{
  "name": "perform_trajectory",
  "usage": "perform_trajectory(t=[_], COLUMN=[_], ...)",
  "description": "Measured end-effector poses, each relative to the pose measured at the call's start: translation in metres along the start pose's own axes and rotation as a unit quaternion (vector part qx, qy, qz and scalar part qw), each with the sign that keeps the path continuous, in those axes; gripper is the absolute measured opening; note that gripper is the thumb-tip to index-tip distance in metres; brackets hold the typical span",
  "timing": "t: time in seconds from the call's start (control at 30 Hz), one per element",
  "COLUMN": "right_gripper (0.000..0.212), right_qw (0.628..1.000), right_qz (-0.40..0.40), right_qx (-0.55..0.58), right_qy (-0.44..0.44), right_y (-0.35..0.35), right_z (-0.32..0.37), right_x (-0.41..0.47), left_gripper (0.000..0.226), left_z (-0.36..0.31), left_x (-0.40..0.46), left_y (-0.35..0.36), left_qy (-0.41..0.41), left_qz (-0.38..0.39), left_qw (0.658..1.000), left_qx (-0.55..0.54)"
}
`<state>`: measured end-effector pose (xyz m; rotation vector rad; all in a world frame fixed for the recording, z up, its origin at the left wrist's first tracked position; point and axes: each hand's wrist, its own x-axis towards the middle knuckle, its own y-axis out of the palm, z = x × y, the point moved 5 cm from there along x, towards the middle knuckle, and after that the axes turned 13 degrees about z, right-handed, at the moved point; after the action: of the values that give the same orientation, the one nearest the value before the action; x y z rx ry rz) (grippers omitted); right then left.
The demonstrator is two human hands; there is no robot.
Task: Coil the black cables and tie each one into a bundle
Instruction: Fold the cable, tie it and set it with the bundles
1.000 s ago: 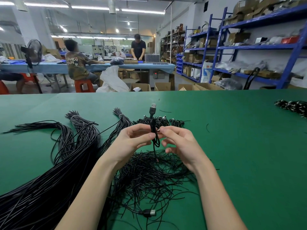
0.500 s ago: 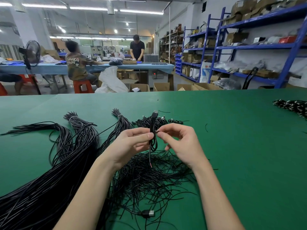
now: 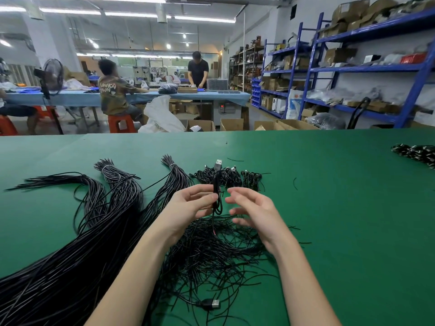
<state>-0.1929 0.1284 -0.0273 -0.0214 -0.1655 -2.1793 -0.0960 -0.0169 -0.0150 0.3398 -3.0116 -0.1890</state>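
My left hand pinches a coiled black cable upright above the table, its USB plug pointing up and a loose end hanging down. My right hand hovers just right of the coil with fingers relaxed, touching nothing. Below my hands lies a tangle of thin black ties. A loose cable with a USB plug lies near the front. Several tied bundles sit just behind my hands.
Long bunches of black cables spread across the left of the green table. More dark bundles lie at the far right edge. Beyond the table are cardboard boxes, blue shelves and people at another bench.
My right hand has let go of the coil and drawn slightly right with its fingers spread. The left hand keeps hold of the coil.
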Motion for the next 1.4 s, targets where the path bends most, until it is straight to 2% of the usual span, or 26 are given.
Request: perform_trajectory(t=[0.17, 0.33, 0.63, 0.7, 0.8, 0.87, 0.9, 0.97, 1.07, 1.23, 1.4], right_gripper=[0.016, 0.012, 0.01, 0.017, 0.034, 0.035, 0.033, 0.028, 0.025, 0.026, 0.031], right_qw=[1.0, 1.0, 0.999, 0.999, 0.999, 1.0, 1.0, 0.999, 0.994, 0.985, 0.973], right_qz=[-0.002, -0.014, -0.032, -0.026, 0.024, 0.015, -0.006, -0.045, -0.086, -0.152, -0.214], right_qx=[0.003, 0.008, 0.002, 0.0, -0.013, -0.008, -0.005, 0.019, 0.07, 0.08, 0.074], right_qy=[-0.016, -0.02, -0.026, -0.03, -0.022, -0.02, -0.018, -0.017, -0.013, 0.026, 0.039], right_y=[0.011, 0.008, 0.005, 0.007, 0.015, 0.018, 0.018, 0.017, 0.012, -0.01, -0.037], right_z=[-0.006, -0.009, -0.013, -0.012, -0.012, -0.014, -0.016, -0.021, -0.027, -0.031, -0.025], right_x=[0.002, 0.002, 0.003, 0.003, 0.005, 0.007, 0.008, 0.009, 0.012, 0.027, 0.08], left_gripper=[0.023, 0.039, 0.03, 0.029, 0.027, 0.02, 0.016, 0.017, 0.013, 0.012, 0.009], left_z=[0.007, 0.014, 0.026, 0.026, 0.025, 0.025, 0.026, 0.026, 0.026, 0.037, 0.046], left_x=[0.001, -0.001, 0.001, 0.0, 0.0, 0.001, 0.001, 0.0, -0.004, -0.002, 0.0], left_y=[0.002, 0.0, -0.003, -0.003, 0.0, 0.001, 0.0, -0.007, -0.017, -0.025, -0.026], left_qy=[0.028, 0.042, 0.078, 0.092, 0.119, 0.119, 0.117, 0.115, 0.112, 0.074, 0.042], left_qz=[-0.037, -0.049, -0.049, -0.058, -0.068, -0.065, -0.069, -0.104, -0.176, -0.186, -0.151], left_qw=[0.999, 0.998, 0.995, 0.993, 0.99, 0.99, 0.991, 0.983, 0.938, 0.91, 0.906], left_qx=[-0.002, -0.01, -0.047, -0.043, -0.027, -0.028, -0.011, 0.096, 0.278, 0.364, 0.393])
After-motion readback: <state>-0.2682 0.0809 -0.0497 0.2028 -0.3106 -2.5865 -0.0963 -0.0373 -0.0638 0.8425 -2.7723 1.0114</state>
